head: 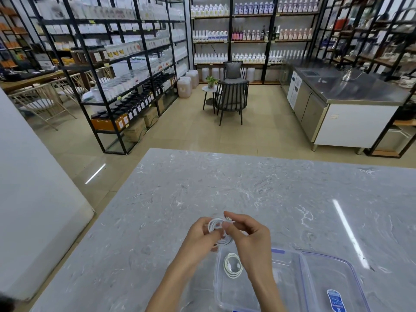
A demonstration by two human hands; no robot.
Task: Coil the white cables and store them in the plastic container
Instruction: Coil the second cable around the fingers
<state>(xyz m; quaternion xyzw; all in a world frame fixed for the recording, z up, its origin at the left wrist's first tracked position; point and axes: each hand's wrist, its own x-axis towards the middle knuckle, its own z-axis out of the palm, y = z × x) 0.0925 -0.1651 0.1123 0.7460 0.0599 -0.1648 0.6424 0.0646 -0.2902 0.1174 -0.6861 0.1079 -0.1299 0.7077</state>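
Above the grey marble table (247,188), both hands hold one white cable (217,226) wound into small loops. My left hand (201,236) grips the coil from the left. My right hand (246,235) pinches the cable's end at the top of the coil between thumb and forefinger. Just below the hands stands a clear plastic container (219,289) with blue clips. A second white cable (233,265), coiled, lies inside it near the far wall. My right forearm crosses over the container.
The container's clear lid (333,280), with a blue label, lies flat to the right of the container. Beyond the table's far edge are tiled floor, black shelving with bottles, two dark chairs and a steel counter at the right.
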